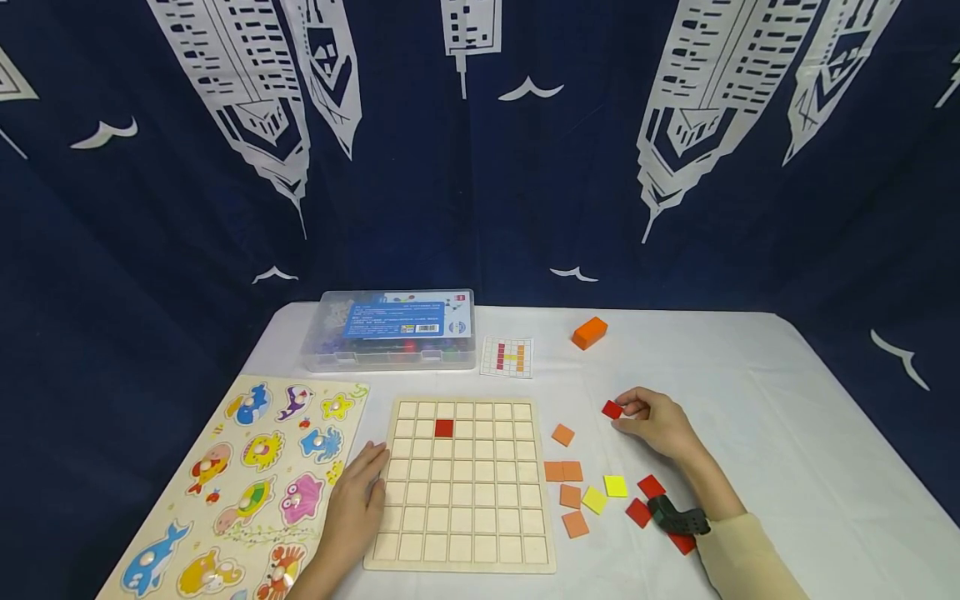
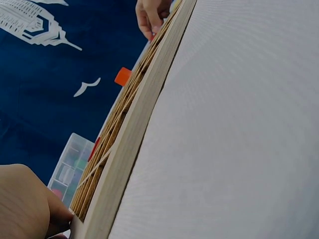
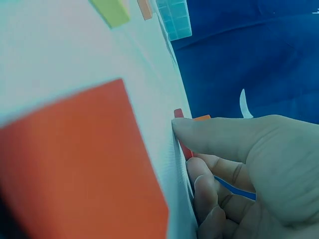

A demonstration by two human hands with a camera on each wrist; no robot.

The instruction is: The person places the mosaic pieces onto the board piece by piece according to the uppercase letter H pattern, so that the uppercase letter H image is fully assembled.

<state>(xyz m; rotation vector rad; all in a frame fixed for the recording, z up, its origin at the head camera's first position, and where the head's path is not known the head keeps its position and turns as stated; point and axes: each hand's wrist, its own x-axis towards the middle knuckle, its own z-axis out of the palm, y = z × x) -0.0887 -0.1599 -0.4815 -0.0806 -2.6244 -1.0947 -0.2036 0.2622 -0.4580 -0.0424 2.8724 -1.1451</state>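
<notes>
My right hand (image 1: 656, 423) pinches a small red square tile (image 1: 612, 409) between thumb and fingers, just over the white table right of the board. The right wrist view shows this tile's edge (image 3: 178, 113) beside the thumb. My left hand (image 1: 358, 500) rests against the left edge of a wooden grid board (image 1: 459, 572), fingers extended along the rim. In the left wrist view its fingertips touch the board's corner. One red tile (image 1: 444, 428) lies in the board's second row from the back, third column from the left.
Between board and right arm lie several orange tiles (image 1: 570, 497), two yellow tiles (image 1: 616, 487) and loose red tiles (image 1: 639, 512). A pattern card (image 1: 507, 357), a clear plastic case (image 1: 390, 358) and an orange block (image 1: 589, 333) stand behind. An animal puzzle board (image 1: 247, 467) lies left.
</notes>
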